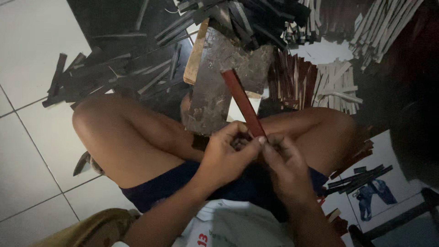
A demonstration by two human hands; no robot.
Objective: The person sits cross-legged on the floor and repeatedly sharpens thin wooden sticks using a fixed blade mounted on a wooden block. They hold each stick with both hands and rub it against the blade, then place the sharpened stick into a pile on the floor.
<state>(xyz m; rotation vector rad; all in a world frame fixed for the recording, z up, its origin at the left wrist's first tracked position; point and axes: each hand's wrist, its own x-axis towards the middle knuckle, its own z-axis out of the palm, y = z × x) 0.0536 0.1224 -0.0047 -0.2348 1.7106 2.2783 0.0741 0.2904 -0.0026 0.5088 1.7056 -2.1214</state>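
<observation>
Both hands — left hand [227,153] and right hand [282,160] — pinch closed on one long flat red wooden strip [243,103]. Dark slat heaps [114,75] lie beyond — uncountable.

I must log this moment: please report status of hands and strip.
Left hand and right hand both grip red strip at its near end. Worn board lies behind. Nothing blocks.

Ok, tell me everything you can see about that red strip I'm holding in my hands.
The red strip is a long, narrow, flat piece with straight edges, dark red along its visible face; it looks like thin wood or veneer, though the dim light leaves that unsure. It stands tilted, its free end leaning up and to the left over a worn dark board. Its lower end is pinched between the left hand and the right hand, above the crossed legs. Nothing else touches it.
</observation>
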